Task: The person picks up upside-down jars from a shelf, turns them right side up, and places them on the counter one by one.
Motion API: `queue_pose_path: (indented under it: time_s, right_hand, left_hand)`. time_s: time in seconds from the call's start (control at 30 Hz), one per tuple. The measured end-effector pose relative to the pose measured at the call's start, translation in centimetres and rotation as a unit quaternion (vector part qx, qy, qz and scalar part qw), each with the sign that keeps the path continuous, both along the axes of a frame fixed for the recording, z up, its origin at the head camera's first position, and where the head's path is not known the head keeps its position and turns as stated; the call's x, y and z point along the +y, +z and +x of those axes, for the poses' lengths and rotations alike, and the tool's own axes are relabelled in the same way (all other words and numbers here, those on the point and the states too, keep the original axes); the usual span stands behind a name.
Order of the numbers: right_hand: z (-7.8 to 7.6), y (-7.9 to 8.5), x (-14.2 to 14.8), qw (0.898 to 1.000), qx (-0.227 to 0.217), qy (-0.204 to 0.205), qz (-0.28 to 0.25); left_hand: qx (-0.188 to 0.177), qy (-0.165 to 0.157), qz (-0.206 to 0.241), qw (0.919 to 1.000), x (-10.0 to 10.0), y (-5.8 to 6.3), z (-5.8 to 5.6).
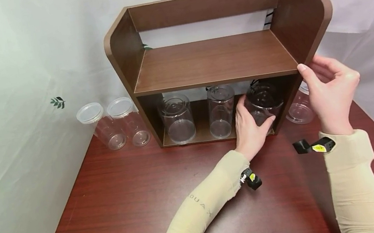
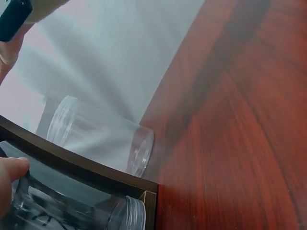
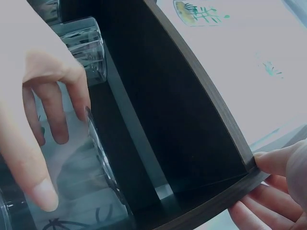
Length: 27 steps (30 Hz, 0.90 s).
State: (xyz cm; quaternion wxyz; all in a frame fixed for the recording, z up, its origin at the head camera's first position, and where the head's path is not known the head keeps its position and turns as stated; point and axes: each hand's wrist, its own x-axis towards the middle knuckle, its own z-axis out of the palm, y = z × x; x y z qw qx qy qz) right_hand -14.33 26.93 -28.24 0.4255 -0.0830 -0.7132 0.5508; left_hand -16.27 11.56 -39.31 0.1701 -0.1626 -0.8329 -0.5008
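A two-tier brown wooden shelf stands on the table. My left hand holds a clear plastic jar in the right part of the lower tier, thumb across its front and fingers on its left side. My right hand grips the shelf's right side panel, its thumb on the front edge near the middle board and the other fingers around the outer side. Left of the held jar, a narrower clear jar and a wide clear jar stand upright in the same tier.
Two lidded clear jars stand on the table to the left of the shelf. Another clear jar stands outside its right side, partly behind my right hand. White curtains hang behind and beside the table.
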Motion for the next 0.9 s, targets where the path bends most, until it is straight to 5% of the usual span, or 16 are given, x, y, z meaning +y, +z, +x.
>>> queue_pose_path:
  time_s: [0.17, 0.47, 0.9]
  right_hand:
    - [0.0, -0.1, 0.0, 1.000, 0.000, 0.001, -0.003]
    - [0.0, -0.2, 0.0, 1.000, 0.001, -0.001, -0.013]
    - [-0.1, -0.1, -0.1, 1.000, -0.004, -0.002, -0.026]
  left_hand:
    - [0.010, -0.019, -0.027, 0.9994, -0.9, 0.2, 0.5]
    - [0.035, -0.080, 0.011, 0.9961, -3.9, 1.2, 2.9]
    - [0.002, -0.131, 0.158, 0.9787, -8.8, 1.3, 4.6]
